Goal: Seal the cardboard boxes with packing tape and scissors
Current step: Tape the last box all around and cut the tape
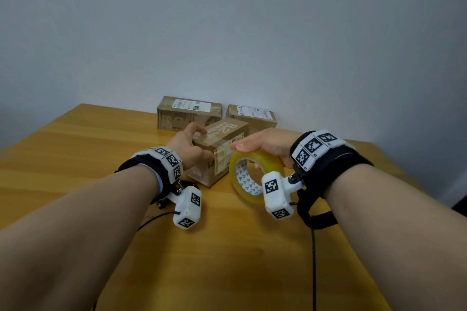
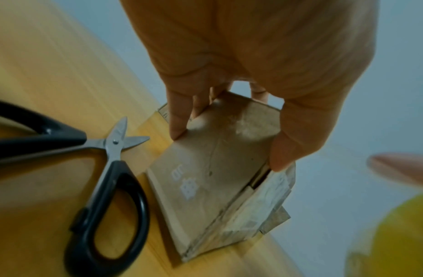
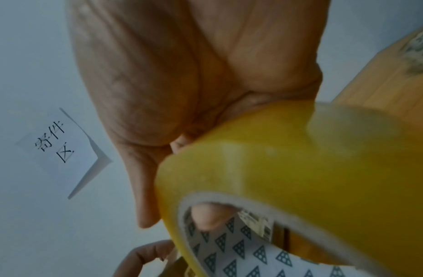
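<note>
A small brown cardboard box point(image 1: 219, 149) with old tape on it stands on the wooden table point(image 1: 75, 164). My left hand point(image 1: 188, 142) grips it from the left, fingers over the top and thumb on the near side; the left wrist view shows the box point(image 2: 205, 180) clasped between thumb and fingers point(image 2: 179, 120). My right hand point(image 1: 262, 145) holds a roll of yellowish packing tape point(image 1: 252, 171) upright beside the box's right end, thumb along the top and a finger through the core point(image 3: 210, 217). Black-handled scissors point(image 2: 106, 187) lie blades apart on the table left of the box.
Two more cardboard boxes with white labels stand against the wall behind, one at the left point(image 1: 189, 115) and one at the right point(image 1: 251, 116). A paper sign point(image 3: 61, 150) hangs on the grey wall. Black cables point(image 1: 313, 247) trail across the table near me.
</note>
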Tool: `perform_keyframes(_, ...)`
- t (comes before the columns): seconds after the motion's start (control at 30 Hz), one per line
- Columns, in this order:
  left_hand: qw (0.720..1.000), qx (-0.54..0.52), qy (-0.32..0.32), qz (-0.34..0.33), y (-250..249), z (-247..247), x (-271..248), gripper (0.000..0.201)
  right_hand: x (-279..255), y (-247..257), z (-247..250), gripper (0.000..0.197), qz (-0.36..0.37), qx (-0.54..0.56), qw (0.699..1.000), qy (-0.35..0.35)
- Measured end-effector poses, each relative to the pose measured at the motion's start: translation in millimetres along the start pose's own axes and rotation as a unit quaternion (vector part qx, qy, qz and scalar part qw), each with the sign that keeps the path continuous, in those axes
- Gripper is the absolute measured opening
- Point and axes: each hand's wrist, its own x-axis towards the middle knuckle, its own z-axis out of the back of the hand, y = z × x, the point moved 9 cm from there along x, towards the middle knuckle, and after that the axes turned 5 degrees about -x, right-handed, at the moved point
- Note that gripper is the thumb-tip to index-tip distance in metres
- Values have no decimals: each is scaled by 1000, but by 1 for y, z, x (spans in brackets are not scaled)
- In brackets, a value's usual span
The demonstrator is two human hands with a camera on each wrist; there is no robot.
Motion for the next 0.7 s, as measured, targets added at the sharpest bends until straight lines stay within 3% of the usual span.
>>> perform_keyframes(0.13,999,-43,4,-14,4,-1,1,63,3,-3,-8,29,-13,-9,1000,23)
perform_keyframes(0.27,1000,18,-4,-7,5,-4,3,72,5,-7,-11,35,-29,-35,998,36)
perform_keyframes(0.47,999,19,33,12,3,-15,2,67,20,-9,-25,40,-30,-43,998,44)
perform_keyframes(0.7,997,44,52,-29,-8,-20,12,58,22,-1,-52,38,-17,95,994,56)
